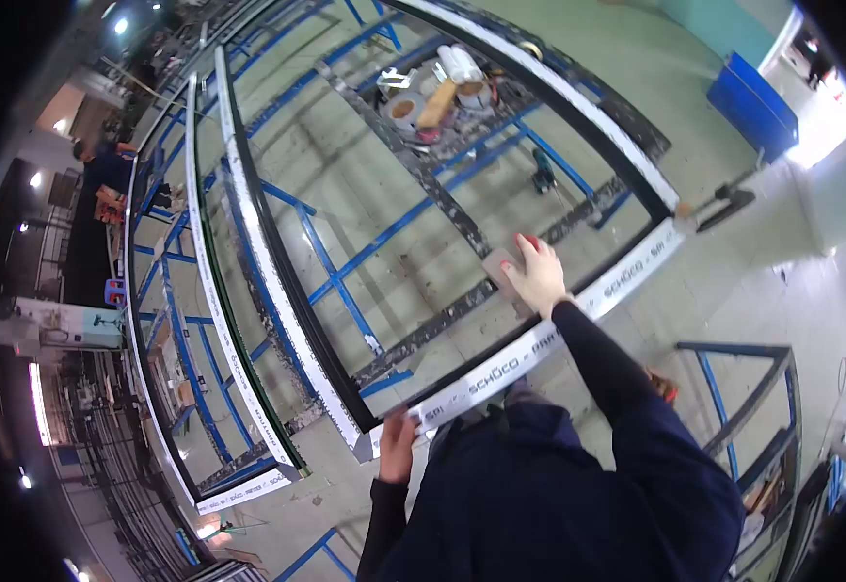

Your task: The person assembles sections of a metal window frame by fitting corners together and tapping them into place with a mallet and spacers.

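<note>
A large dark metal frame (507,367) with white printed protective film lies across the supports in front of me. At its near left corner, my left hand (397,450) is closed around the edge. My right hand (539,278) reaches over the near bar and grips a flat, brownish-grey rectangular block (506,276), just inside the frame. Red patches show by the fingertips; what they are I cannot make out. A second filmed frame (239,373) lies parallel on the left.
Blue-legged supports (345,301) stand beneath the frames. Tape rolls (403,111) and loose items sit on a board at the far side. A power drill (543,172) is inside the frame's outline. A blue bin (752,107) stands right; another person (108,175) works far left.
</note>
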`<state>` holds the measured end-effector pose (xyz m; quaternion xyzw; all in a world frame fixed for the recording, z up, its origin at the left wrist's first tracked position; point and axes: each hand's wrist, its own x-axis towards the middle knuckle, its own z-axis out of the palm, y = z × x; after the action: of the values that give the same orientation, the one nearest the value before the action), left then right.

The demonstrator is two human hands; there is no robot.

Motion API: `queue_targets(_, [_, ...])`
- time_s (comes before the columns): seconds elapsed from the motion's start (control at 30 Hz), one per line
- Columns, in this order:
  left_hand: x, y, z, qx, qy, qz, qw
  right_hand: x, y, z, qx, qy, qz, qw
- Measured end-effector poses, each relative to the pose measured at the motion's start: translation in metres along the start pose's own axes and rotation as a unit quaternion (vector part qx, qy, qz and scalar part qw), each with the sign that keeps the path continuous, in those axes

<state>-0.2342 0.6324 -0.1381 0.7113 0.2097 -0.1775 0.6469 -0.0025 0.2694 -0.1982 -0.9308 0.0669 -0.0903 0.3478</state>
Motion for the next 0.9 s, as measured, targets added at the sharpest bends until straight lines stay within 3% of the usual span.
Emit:
queue_targets(0.03, [-0.017, -0.004, -0.009, 0.078, -0.016, -0.030, 0.996, -0.001, -0.010, -0.010, 0.034, 0.017, 0.009, 0.999])
queue_targets(0.07, [-0.037, -0.027, -0.015, 0.031, 0.010, -0.026, 0.999, -0.006, -0.016, -0.012, 0.069, 0.042, 0.014, 0.997])
queue_targets(0.1, [-0.058, -0.038, -0.030, 0.113, 0.010, -0.120, 0.986, -0.015, -0.023, -0.015, 0.089, 0.062, 0.016, 0.994])
queue_targets(0.13, [-0.084, -0.077, -0.040, 0.014, 0.067, -0.140, 0.988, -0.023, -0.029, -0.016, 0.098, 0.068, 0.022, 0.993])
queue_targets(0.17, [-0.110, -0.106, -0.052, -0.013, 0.100, -0.230, 0.968, -0.033, -0.041, -0.021, 0.114, 0.060, 0.032, 0.991])
queue_targets(0.2, [-0.130, -0.166, -0.077, 0.097, 0.062, -0.226, 0.967, -0.045, -0.047, -0.020, 0.121, 0.069, -0.011, 0.990])
queue_targets(0.23, [-0.145, -0.266, -0.102, 0.238, -0.077, -0.091, 0.964, -0.057, -0.048, -0.012, 0.131, 0.048, -0.016, 0.990])
queue_targets(0.27, [-0.152, -0.279, -0.099, 0.349, -0.168, 0.078, 0.919, -0.069, -0.058, -0.014, 0.157, 0.015, -0.018, 0.987])
queue_targets(0.3, [-0.163, -0.292, -0.096, 0.312, -0.065, -0.151, 0.936, -0.083, -0.063, -0.007, 0.187, -0.024, -0.009, 0.982])
queue_targets(0.33, [-0.155, -0.284, -0.086, 0.253, 0.000, -0.256, 0.933, -0.092, -0.068, -0.006, 0.160, -0.029, -0.084, 0.983])
queue_targets(0.37, [-0.142, -0.284, -0.081, 0.213, 0.033, -0.294, 0.931, -0.100, -0.076, 0.000, 0.142, -0.048, -0.106, 0.983])
queue_targets(0.43, [-0.121, -0.282, -0.078, 0.165, 0.073, -0.319, 0.930, -0.109, -0.107, -0.001, 0.157, -0.131, -0.063, 0.977])
queue_targets(0.6, [-0.114, -0.288, -0.091, 0.074, 0.124, -0.305, 0.941, -0.118, -0.183, 0.022, 0.175, -0.215, -0.197, 0.940])
queue_targets(0.77, [-0.192, -0.349, -0.111, -0.022, 0.184, -0.271, 0.944, -0.166, -0.280, 0.082, 0.189, -0.256, -0.282, 0.905])
queue_targets(0.83, [-0.242, -0.387, -0.108, 0.033, 0.192, -0.231, 0.953, -0.201, -0.332, 0.108, 0.193, -0.338, -0.252, 0.886])
queue_targets(0.9, [-0.277, -0.425, -0.117, 0.218, 0.180, -0.144, 0.948, -0.252, -0.374, 0.152, 0.286, -0.381, -0.245, 0.844])
